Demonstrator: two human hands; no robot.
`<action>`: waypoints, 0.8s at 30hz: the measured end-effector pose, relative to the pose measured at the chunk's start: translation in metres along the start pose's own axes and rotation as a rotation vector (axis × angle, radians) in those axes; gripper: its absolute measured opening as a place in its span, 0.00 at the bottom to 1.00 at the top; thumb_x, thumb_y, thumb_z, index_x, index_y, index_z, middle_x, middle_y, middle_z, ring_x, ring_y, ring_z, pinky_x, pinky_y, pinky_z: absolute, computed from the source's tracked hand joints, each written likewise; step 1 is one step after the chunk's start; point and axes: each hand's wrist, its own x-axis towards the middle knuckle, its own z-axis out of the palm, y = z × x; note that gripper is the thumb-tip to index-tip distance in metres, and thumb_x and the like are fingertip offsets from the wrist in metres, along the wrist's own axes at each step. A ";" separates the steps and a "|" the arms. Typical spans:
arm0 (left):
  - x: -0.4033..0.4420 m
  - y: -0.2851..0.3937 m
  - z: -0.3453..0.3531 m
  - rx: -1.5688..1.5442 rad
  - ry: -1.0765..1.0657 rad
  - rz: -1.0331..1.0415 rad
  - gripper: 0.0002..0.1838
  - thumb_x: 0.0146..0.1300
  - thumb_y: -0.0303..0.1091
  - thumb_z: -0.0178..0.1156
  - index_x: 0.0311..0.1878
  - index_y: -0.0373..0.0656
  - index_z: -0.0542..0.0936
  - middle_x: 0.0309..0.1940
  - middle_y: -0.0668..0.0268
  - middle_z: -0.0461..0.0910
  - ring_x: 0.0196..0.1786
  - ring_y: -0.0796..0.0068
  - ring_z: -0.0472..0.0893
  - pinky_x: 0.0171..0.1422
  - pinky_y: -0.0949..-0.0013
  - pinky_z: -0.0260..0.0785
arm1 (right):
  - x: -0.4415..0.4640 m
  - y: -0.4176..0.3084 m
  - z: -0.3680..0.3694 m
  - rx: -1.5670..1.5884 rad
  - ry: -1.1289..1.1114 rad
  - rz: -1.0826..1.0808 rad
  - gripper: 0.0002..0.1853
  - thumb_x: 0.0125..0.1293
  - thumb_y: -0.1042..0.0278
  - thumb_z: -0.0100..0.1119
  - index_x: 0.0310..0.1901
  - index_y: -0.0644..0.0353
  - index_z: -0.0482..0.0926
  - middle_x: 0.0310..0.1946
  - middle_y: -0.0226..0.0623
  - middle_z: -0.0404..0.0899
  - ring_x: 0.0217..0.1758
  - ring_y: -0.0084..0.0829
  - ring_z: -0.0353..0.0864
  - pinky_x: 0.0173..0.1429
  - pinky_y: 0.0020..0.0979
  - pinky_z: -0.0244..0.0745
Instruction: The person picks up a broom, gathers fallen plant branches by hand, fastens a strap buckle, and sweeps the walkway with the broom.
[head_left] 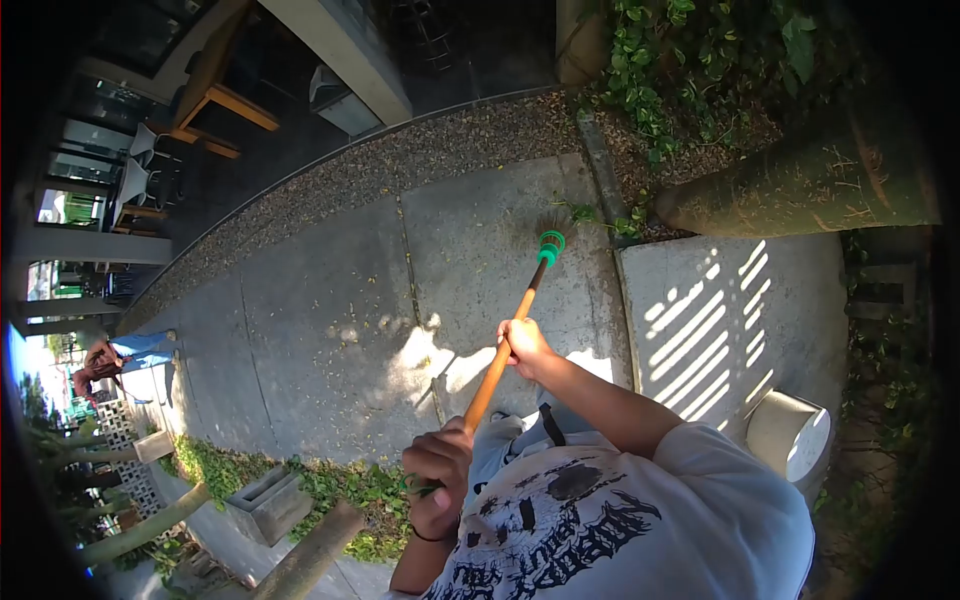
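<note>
Both my hands grip a long wooden-handled broom (487, 385) that slants up and away over the concrete path. My left hand (437, 482) is wrapped round the upper end of the handle, close to my shirt, with a thin dark band at its wrist. Farther down the handle, my right hand (524, 347) is closed on it with the arm stretched out. A ribbed green collar (550, 246) joins the handle to dark, thin bristles, which are at the paving near the planted bed. Small dry bits lie scattered on the concrete path (330, 280).
A gravel strip (340, 180) borders the path. A thick tree trunk (800, 185) and green plants (650, 80) stand at upper right. A white cylindrical stool (790, 435) is on my right. Another person (110, 362) stands far left, past a concrete planter (268, 502).
</note>
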 end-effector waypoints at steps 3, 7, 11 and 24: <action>0.032 -0.116 -0.064 -0.070 0.042 -0.048 0.23 0.66 0.42 0.53 0.17 0.43 0.60 0.14 0.67 0.57 0.23 0.69 0.60 0.41 0.60 0.56 | 0.094 -0.012 -0.059 -0.265 0.237 0.073 0.11 0.62 0.70 0.45 0.23 0.62 0.71 0.17 0.40 0.68 0.12 0.30 0.64 0.13 0.32 0.51; 0.051 -0.125 -0.050 0.281 -0.124 -0.071 0.24 0.61 0.40 0.55 0.15 0.43 0.57 0.13 0.66 0.58 0.22 0.68 0.60 0.37 0.63 0.55 | 0.141 -0.015 -0.045 -0.410 -0.081 0.278 0.10 0.63 0.69 0.44 0.27 0.62 0.72 0.16 0.40 0.67 0.10 0.28 0.60 0.12 0.31 0.49; 0.047 -0.012 -0.035 0.188 -0.299 -0.056 0.24 0.54 0.43 0.63 0.14 0.42 0.61 0.13 0.68 0.59 0.20 0.67 0.61 0.38 0.62 0.57 | 0.062 -0.003 0.004 -0.187 -0.104 0.169 0.10 0.64 0.72 0.44 0.29 0.61 0.74 0.19 0.37 0.68 0.12 0.27 0.59 0.13 0.31 0.44; 0.155 0.009 -0.144 0.345 -0.251 -0.123 0.23 0.52 0.42 0.64 0.13 0.44 0.63 0.11 0.66 0.61 0.18 0.66 0.62 0.34 0.62 0.56 | 0.147 0.008 0.127 -0.106 -0.199 0.354 0.11 0.68 0.68 0.45 0.29 0.60 0.74 0.18 0.36 0.66 0.12 0.26 0.57 0.14 0.28 0.48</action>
